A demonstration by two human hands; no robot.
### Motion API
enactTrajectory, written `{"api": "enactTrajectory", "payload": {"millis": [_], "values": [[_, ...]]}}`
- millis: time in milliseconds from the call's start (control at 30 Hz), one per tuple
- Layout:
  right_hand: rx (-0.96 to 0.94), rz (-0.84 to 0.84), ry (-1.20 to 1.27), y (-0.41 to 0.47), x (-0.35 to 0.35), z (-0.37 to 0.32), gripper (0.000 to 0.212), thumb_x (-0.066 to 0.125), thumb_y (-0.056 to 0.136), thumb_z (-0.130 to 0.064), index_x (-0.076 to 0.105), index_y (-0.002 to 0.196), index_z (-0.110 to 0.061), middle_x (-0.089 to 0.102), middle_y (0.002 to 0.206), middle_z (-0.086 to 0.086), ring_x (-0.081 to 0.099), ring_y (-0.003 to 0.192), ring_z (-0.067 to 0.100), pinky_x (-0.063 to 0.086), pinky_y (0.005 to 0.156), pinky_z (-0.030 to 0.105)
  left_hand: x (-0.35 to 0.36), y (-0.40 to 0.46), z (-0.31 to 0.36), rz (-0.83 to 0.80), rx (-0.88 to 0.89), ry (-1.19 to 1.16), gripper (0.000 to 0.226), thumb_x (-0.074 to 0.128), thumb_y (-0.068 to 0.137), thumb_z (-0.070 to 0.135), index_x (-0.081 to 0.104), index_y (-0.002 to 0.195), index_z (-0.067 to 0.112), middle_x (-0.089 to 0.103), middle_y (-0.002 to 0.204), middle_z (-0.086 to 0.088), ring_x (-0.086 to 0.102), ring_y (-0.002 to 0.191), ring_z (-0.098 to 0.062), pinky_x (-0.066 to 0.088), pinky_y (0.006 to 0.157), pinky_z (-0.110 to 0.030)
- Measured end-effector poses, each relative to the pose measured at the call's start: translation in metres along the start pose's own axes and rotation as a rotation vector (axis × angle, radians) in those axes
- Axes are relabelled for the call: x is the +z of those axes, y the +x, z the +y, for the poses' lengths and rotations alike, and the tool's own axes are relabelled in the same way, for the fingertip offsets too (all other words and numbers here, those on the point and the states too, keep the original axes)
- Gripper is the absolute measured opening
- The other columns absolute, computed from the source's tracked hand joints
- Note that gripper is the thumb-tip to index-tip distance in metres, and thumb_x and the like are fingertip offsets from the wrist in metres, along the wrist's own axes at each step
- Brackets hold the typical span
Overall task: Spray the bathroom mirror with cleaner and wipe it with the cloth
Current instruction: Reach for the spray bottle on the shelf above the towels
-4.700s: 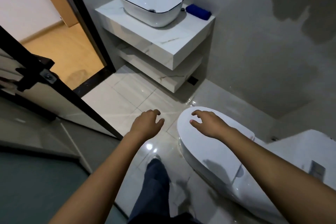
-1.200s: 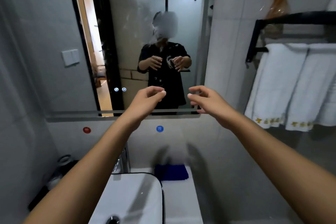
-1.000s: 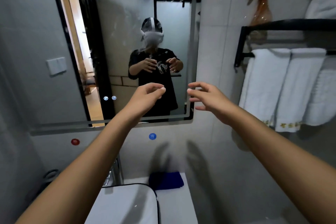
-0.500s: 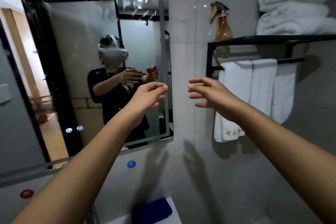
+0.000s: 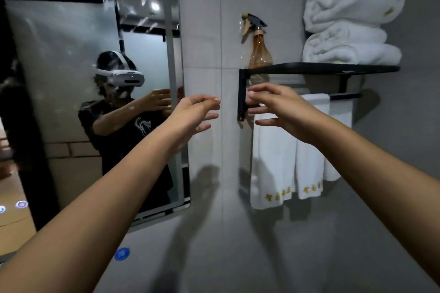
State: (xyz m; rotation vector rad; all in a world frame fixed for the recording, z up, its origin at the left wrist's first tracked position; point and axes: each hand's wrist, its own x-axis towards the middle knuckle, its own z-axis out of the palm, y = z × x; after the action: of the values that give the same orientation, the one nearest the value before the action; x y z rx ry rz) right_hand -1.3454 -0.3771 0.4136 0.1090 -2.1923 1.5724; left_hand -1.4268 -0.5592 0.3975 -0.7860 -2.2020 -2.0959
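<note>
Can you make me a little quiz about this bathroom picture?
1. True or false: the right hand is already holding the spray bottle.
2. What lies folded on top of the black shelf, right of the bottle?
3. Which is nearer the mirror: A the left hand, B the hanging towels?

Key: 1 false, both hands are empty. 2 white folded towels. 3 A.

Both arms reach forward, the left hand (image 5: 192, 114) and right hand (image 5: 279, 108) empty with loosely spread fingers. Above the right hand an amber spray bottle (image 5: 259, 51) stands on the black shelf (image 5: 333, 68); the smeared mirror (image 5: 83, 78) lies left of the left hand.
</note>
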Motion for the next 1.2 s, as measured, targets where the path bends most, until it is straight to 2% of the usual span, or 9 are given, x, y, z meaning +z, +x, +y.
{"api": "enactTrajectory", "payload": {"millis": [100,300,433,567,667,833,1200], "values": [[-0.011,-0.024,0.013,0.020,-0.022,0.006,0.027,0.060,0.096,-0.029,0.061,0.121,-0.021,0.067,0.116,0.005,0.066,0.107,0.021,0.053,0.093,0.041,0.021,0.021,0.001,0.015,0.001,-0.011,0.018,0.063,0.093,0.028,0.067,0.108,0.019,0.069,0.111,0.000,0.066,0.104,-0.015,0.050,0.089,-0.032],[-0.021,-0.043,0.104,0.062,-0.069,0.010,0.022,0.061,0.095,-0.027,0.064,0.115,-0.019,0.068,0.115,0.009,0.067,0.107,0.024,0.055,0.092,0.041,0.065,0.066,0.014,0.063,0.033,-0.020,0.015,0.063,0.093,0.024,0.066,0.106,0.018,0.069,0.111,0.000,0.065,0.105,-0.017,0.050,0.084,-0.030],[-0.056,-0.091,0.208,0.088,-0.099,0.004,0.016,0.061,0.095,-0.026,0.064,0.109,-0.019,0.069,0.118,0.013,0.068,0.106,0.029,0.054,0.093,0.043,0.086,0.093,0.031,0.098,0.072,-0.008,0.014,0.063,0.093,0.023,0.066,0.105,0.018,0.069,0.110,0.000,0.066,0.105,-0.016,0.051,0.093,-0.035],[-0.053,-0.200,0.318,0.114,-0.126,-0.009,0.030,0.058,0.095,-0.027,0.060,0.122,-0.012,0.068,0.118,0.015,0.071,0.098,0.032,0.057,0.090,0.040,0.099,0.117,0.050,0.121,0.116,0.045,0.012,0.060,0.095,0.024,0.065,0.106,0.022,0.068,0.111,0.001,0.066,0.103,-0.014,0.051,0.097,-0.037],[-0.061,-0.295,0.374,0.133,-0.141,-0.018,0.035,0.058,0.095,-0.027,0.059,0.126,-0.011,0.067,0.116,0.015,0.072,0.097,0.029,0.058,0.086,0.037,0.105,0.132,0.065,0.141,0.143,0.090,0.020,0.057,0.096,0.026,0.063,0.115,0.020,0.066,0.116,0.001,0.065,0.105,-0.015,0.051,0.097,-0.038],[-0.109,-0.308,0.340,0.167,-0.158,-0.029,0.033,0.060,0.095,-0.029,0.062,0.123,-0.012,0.069,0.117,0.014,0.071,0.099,0.028,0.058,0.087,0.039,0.114,0.154,0.091,0.173,0.171,0.110,0.025,0.057,0.096,0.026,0.061,0.119,0.016,0.066,0.115,-0.001,0.065,0.105,-0.016,0.052,0.096,-0.037],[-0.113,-0.297,0.183,0.241,-0.182,-0.023,0.023,0.057,0.096,-0.031,0.063,0.114,-0.017,0.072,0.111,0.009,0.070,0.102,0.025,0.059,0.083,0.037,0.128,0.207,0.112,0.250,0.121,0.172,0.011,0.057,0.096,0.024,0.064,0.100,0.017,0.066,0.114,-0.005,0.064,0.105,-0.021,0.051,0.095,-0.038]]}}
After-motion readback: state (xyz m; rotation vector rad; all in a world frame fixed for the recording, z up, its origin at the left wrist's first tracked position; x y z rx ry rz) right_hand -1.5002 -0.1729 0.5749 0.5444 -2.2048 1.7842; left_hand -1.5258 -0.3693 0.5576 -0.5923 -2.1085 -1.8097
